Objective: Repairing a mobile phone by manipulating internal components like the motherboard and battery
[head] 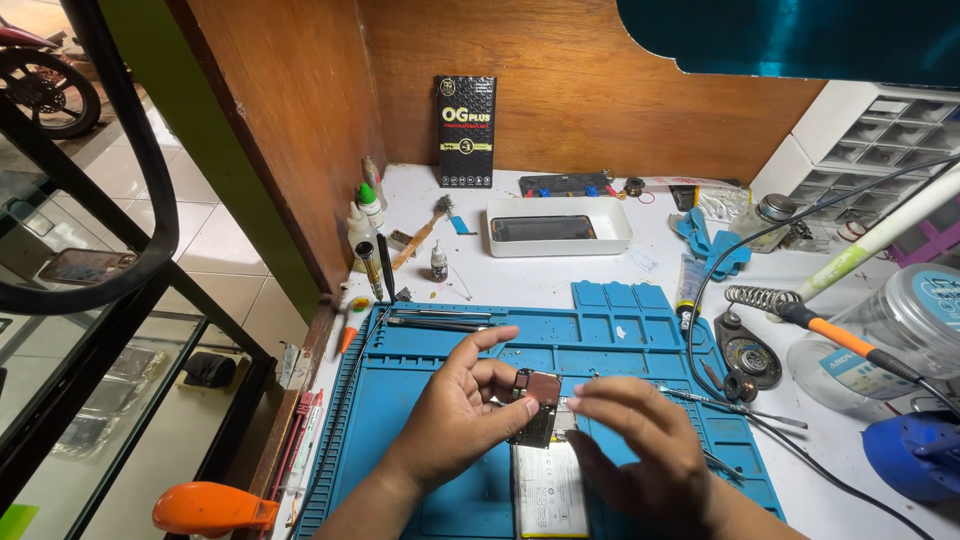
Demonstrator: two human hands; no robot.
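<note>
- Looking down at my two hands over the blue repair mat (600, 345), I have an opened phone (545, 470) lying back-up at the near edge, its white battery (550, 490) showing.
- My left hand (460, 415) is closed on a small metal cover plate (541, 386), thumb and forefinger pinching it just above the top end of the phone; the plate sits tilted, lifted off the board beneath.
- My right hand (635, 440) hovers just beside the plate with fingers loosely curled toward it. It is blurred, and I cannot tell whether the fingertips are pressed on anything.
- Judging progress: the back is already off and the shield plate looks freed from the upper board, so the opening work seems done. The battery is in place and the dark board (535, 428) under the plate looks seated, so whatever lies deeper appears untouched.
- Tweezers (440, 318) rest at the far left of the mat, and a thin metal pick (735, 402) lies on its right side, both well apart from my hands.
- Farther off on the white bench, a white tray (558, 226) holds another phone.
- To the right stands a soldering iron (850, 342) with an orange grip, near its coiled holder (758, 298).
</note>
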